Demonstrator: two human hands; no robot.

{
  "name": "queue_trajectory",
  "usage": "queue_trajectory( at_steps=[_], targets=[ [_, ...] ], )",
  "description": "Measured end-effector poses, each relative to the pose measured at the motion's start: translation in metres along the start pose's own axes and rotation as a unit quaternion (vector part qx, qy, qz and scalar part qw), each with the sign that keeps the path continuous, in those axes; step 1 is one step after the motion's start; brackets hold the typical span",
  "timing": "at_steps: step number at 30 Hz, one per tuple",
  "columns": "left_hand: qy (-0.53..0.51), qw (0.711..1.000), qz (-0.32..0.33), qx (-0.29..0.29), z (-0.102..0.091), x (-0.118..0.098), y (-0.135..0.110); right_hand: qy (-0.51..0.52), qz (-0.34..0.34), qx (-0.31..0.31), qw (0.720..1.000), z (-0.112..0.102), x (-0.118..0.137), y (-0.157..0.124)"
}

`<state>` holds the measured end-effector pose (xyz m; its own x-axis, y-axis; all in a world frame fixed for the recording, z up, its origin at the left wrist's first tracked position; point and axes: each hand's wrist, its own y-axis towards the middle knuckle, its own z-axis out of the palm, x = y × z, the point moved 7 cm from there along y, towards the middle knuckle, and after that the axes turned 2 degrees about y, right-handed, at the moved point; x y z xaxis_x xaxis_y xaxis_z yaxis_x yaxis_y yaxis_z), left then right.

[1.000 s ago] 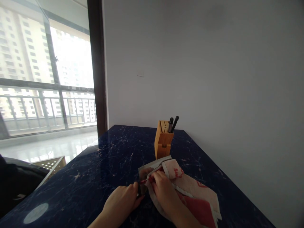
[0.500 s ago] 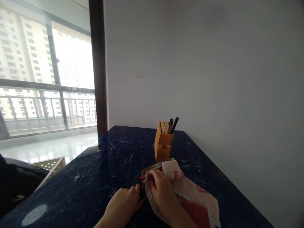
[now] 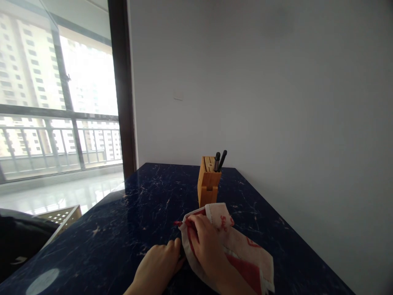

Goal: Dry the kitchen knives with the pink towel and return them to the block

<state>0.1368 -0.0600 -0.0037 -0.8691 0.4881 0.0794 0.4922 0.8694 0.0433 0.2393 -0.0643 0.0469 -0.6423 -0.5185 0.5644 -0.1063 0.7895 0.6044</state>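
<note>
My left hand (image 3: pixel 160 261) is closed around the dark handle of a kitchen knife (image 3: pixel 182 251), low in the middle of the view. A red and white cloth (image 3: pixel 244 241) with red print covers the blade. On top of the cloth my right hand (image 3: pixel 205 239) presses with bent fingers, gripping its folds around the blade. The cloth's lower end hangs to the right, below my right wrist. Just beyond it stands a wooden knife block (image 3: pixel 209 182), upright, with black handles (image 3: pixel 220 160) sticking out of its top.
The dark blue marbled table (image 3: pixel 147 196) stretches away to the grey wall (image 3: pixel 260 102). At the lower left are a dark item (image 3: pixel 21 237) and a perforated light-coloured basket or chair part (image 3: pixel 63 217). A large window (image 3: pixel 61 102) fills the left side.
My right hand has shifted the cloth slightly left and up over the blade; the blade edge that showed beyond the cloth is now covered. My left hand keeps its grip. The view has turned slightly.
</note>
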Motion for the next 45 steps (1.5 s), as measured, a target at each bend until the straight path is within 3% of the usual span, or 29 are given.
queue_trajectory(
  at_steps=[7, 12, 19, 28, 32, 36, 45],
  targets=[
    [-0.001, 1.0, -0.01, -0.008, -0.002, 0.0, 0.0, 0.006, 0.013, -0.04, 0.999, -0.011, -0.003, 0.003],
    [-0.002, 1.0, 0.002, -0.013, -0.002, 0.0, 0.001, 0.003, -0.001, -0.01, 1.0, -0.005, -0.002, 0.002],
    [-0.012, 0.999, -0.01, -0.033, -0.001, 0.004, 0.0, 0.008, 0.083, -0.071, 0.994, -0.029, -0.048, 0.009],
    [-0.002, 0.999, 0.003, -0.049, -0.003, 0.003, 0.0, -0.098, 0.109, -0.113, 0.983, -0.072, -0.094, 0.017],
    [-0.017, 0.999, 0.001, -0.042, -0.001, 0.006, 0.001, -0.147, 0.154, -0.086, 0.973, -0.074, -0.109, 0.014],
    [-0.037, 0.999, -0.011, -0.029, 0.002, 0.011, 0.002, -0.193, 0.192, -0.019, 0.962, -0.064, -0.12, 0.011],
    [-0.046, 0.998, -0.024, -0.023, 0.003, 0.016, 0.004, -0.243, 0.173, 0.105, 0.949, -0.04, -0.116, 0.004]
  ],
)
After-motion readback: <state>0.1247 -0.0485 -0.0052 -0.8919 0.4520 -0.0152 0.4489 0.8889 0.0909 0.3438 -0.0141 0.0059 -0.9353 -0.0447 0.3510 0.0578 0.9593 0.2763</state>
